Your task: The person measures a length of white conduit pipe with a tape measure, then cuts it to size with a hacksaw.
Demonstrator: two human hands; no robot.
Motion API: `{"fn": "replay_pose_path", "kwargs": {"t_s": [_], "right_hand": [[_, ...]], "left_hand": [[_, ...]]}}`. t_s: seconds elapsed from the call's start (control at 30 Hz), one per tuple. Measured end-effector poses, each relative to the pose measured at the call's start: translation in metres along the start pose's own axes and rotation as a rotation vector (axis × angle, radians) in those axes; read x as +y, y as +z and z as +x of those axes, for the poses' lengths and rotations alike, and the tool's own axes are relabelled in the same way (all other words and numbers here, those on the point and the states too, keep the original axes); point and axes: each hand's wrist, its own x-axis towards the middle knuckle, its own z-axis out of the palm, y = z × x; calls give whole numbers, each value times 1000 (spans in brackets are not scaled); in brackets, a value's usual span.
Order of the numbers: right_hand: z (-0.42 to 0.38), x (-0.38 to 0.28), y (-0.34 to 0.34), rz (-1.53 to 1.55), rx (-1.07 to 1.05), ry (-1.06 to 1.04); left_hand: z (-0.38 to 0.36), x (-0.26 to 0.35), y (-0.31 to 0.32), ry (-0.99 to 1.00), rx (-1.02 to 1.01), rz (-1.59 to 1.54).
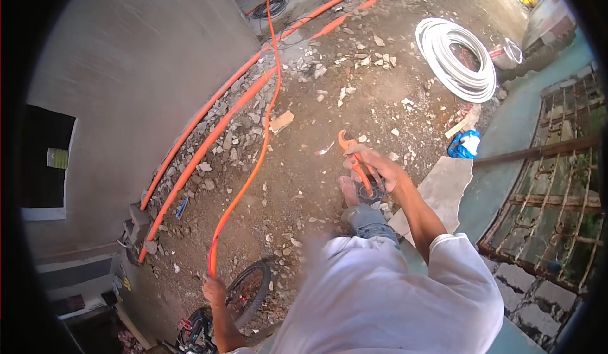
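My right hand (380,165) is wrapped round an orange pipe cutter (345,141), its hooked jaw pointing up and away from me. At the lower left, my left hand (215,292) is closed round the near end of a long orange pipe (254,164). From there the pipe runs in a curve over the ground to the doorway at the top. A wide gap lies between the cutter and the pipe. Part of my foot (349,191) shows just below the cutter.
Two thicker orange pipes (201,161) lie along the grey wall (158,43) among broken rubble. A white coil of pipe (446,59) and a bucket (506,56) are at the upper right. A bicycle wheel (266,284) stands beside my left arm; a metal grille (551,183) is at the right.
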Motion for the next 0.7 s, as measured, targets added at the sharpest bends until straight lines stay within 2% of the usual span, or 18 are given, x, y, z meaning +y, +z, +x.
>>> {"fn": "replay_pose_path", "kwargs": {"t_s": [0.07, 0.1, 0.17, 0.2, 0.23, 0.27, 0.3, 0.33, 0.37, 0.4, 0.43, 0.47, 0.53, 0.57, 0.67, 0.7], "right_hand": [[5, -34, -1, -5, -53, -81], [11, -49, -6, 50, -92, -67], [22, -69, -15, 13, -31, -72], [30, -80, -18, -16, -5, -70], [41, -91, -21, -126, 32, -61], [52, -96, -23, -233, 77, -53], [61, -97, -24, -333, 133, -41], [75, -88, -32, -504, 97, -66], [82, -89, -28, -625, 50, -48], [90, -90, -24, -745, 1, -36], [92, -100, -12, -755, -50, 80], [95, -111, 0, -770, -103, 195], [113, -98, -5, -882, -51, 135], [134, -67, -26, -1044, 47, -99], [168, -34, -77, -733, 423, -222], [173, -31, -95, -169, 448, -256]], "left_hand": [[12, 14, -20, -82, 70, 190], [28, 27, -24, -143, -25, 129], [61, 65, -14, 119, 96, -100], [72, 96, -19, 276, -57, -441], [81, 154, -30, 438, -213, -788], [53, 230, -76, 273, -377, -902], [56, 280, -76, 229, -573, -1115], [28, 342, -107, 225, -669, -1264], [21, 389, -117, 310, -826, -1328], [10, 433, -128, 280, -988, -1445], [-5, 470, -147, 246, -1152, -1558], [-17, 497, -164, 284, -1232, -1604], [-28, 543, -190, 356, -1411, -1677], [-1, 566, -157, 236, -1352, -1711], [43, 615, -167, 20, -1576, -1754], [67, 634, -165, 121, -1564, -1779]]}}
